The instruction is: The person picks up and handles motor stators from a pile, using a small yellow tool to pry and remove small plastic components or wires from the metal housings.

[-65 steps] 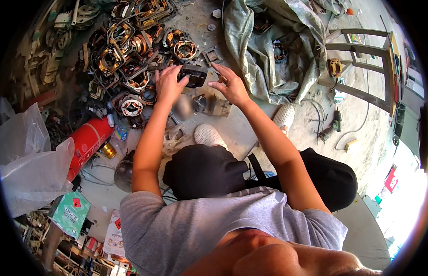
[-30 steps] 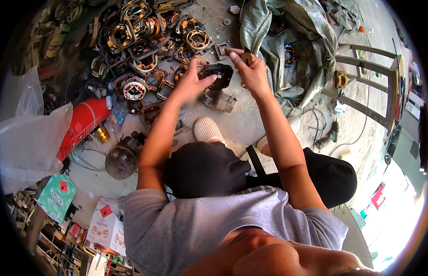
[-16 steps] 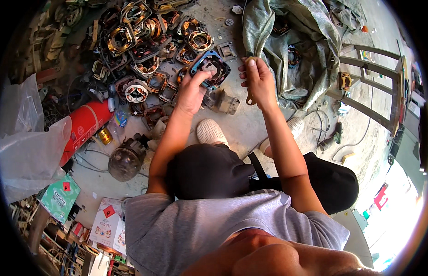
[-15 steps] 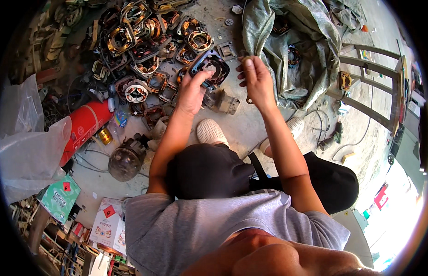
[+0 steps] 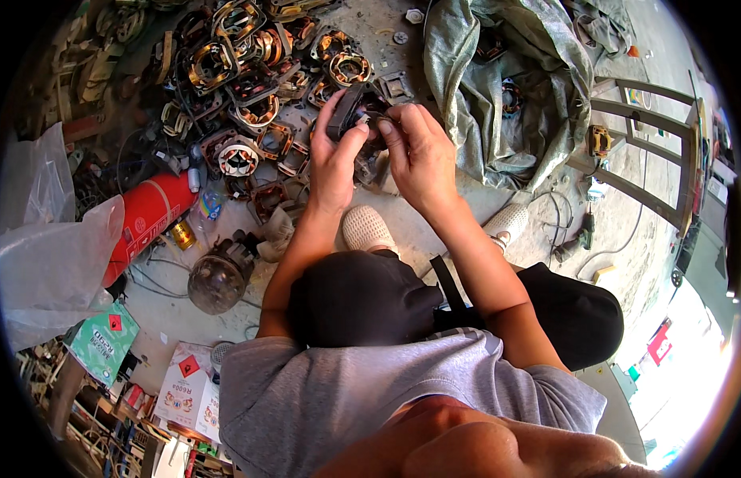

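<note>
Basically, head view: both hands hold one dark motor part (image 5: 356, 111) up off the floor, above the heap of copper-wound stators (image 5: 251, 88), likely so it can be turned and worked at close range. Left hand (image 5: 334, 163) cups it from below, fingers wrapped round its body; right hand (image 5: 422, 155) steadies the other side, fingers pinching at its top edge. Red cylinder (image 5: 151, 219) lies on the concrete floor (image 5: 466, 211) well left; grey sack (image 5: 506, 88) just beyond the right hand.
</note>
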The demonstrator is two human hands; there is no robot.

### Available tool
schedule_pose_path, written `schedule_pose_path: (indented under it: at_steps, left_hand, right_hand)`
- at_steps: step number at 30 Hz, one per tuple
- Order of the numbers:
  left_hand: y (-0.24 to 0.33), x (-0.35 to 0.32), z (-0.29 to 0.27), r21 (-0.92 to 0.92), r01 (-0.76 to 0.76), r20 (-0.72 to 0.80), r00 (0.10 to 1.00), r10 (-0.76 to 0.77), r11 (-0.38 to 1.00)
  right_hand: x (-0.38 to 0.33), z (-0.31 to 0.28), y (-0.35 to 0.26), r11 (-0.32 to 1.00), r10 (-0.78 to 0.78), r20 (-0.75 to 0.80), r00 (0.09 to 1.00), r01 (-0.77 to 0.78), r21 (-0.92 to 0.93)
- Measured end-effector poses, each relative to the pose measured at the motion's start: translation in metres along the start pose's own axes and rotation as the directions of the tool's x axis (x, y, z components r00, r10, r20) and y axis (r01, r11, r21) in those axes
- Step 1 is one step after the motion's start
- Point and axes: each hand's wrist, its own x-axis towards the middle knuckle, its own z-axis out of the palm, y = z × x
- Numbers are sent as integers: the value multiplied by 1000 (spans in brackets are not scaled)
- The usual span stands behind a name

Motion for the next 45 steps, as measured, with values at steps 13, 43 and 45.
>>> schedule_pose_path:
  at_steps: [13, 43, 45]
  left_hand:
    - [-1, -8, 4, 101, -21, 8, 1000, 21, 995]
    - [-4, -7, 6, 129, -83, -137, 985, 101, 988]
    - [-5, -8, 6, 143, -93, -150, 982, 114, 985]
  right_hand:
    - [-2, 7, -6, 1000, 19, -41, 999, -18, 22]
    - [-3, 17, -2, 979, 32, 22, 999, -36, 199]
    - [-3, 16, -4, 987, 22, 13, 1000, -23, 162]
